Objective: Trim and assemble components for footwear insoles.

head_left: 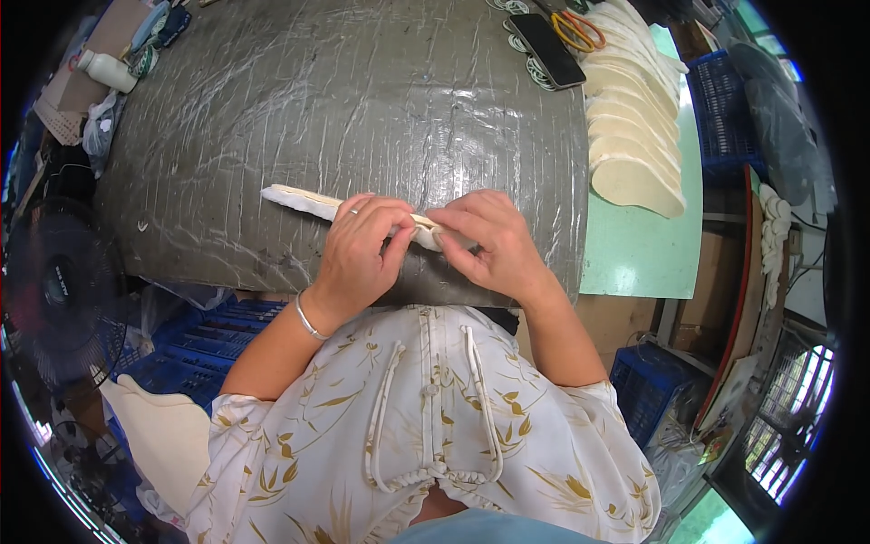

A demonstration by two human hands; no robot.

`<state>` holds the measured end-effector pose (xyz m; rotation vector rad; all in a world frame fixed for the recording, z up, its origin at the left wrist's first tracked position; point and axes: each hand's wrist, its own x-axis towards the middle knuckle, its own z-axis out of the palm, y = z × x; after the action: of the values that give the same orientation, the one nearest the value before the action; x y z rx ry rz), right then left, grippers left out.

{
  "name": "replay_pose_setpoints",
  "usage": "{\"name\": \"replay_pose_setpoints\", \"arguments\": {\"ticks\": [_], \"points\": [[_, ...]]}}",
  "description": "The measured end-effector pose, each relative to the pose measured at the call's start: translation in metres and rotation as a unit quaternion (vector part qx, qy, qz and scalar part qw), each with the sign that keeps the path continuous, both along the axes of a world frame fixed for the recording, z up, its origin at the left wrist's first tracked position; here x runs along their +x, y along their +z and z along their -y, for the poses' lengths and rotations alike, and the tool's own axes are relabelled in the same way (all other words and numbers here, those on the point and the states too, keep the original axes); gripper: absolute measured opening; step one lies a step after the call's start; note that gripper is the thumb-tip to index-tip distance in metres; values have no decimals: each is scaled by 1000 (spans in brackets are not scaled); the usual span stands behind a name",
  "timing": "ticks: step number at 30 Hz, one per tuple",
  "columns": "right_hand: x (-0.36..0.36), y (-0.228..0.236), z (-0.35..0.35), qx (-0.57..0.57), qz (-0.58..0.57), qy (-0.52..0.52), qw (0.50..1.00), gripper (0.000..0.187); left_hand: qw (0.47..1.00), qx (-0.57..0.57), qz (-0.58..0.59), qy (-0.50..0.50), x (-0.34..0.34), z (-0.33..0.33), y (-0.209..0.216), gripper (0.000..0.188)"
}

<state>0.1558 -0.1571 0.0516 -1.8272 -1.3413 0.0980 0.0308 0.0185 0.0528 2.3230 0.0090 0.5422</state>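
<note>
Near the front edge of the table, both hands pinch a long, narrow cream piece with a white fluffy underside [299, 199], seen nearly edge-on. My left hand [358, 249] grips it around the middle, thumb and fingertips closed on its edge. At its right end, the thumb and fingers of my right hand [498, 245] close on the same piece, close beside the left fingertips. The part under the fingers is partly hidden. To the right, overlapping flat cream pieces with rounded ends [634, 154] lie in a row.
A dark, plastic-covered table [299, 100] spreads ahead, with a pale green board [643, 263] adjoining on the right. A black phone [548, 50] and orange-handled scissors [580, 34] lie at the far right. A fan [62, 281] stands left; more cream pieces [168, 435] sit lower left.
</note>
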Motion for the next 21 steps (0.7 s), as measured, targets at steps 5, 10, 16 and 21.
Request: {"name": "replay_pose_setpoints", "arguments": {"ticks": [5,10,16,21], "points": [[-2,-2,-3,20,25,-11,999,24,1000,15,14,6,0,3,-3,12],[-2,-6,-4,20,33,-11,999,20,999,22,29,13,0,4,-5,13],[-2,-4,-4,16,18,-9,1000,20,999,17,37,15,2,5,-6,12],[-3,-9,-8,30,42,-29,998,15,999,20,38,18,2,6,-7,12]]}}
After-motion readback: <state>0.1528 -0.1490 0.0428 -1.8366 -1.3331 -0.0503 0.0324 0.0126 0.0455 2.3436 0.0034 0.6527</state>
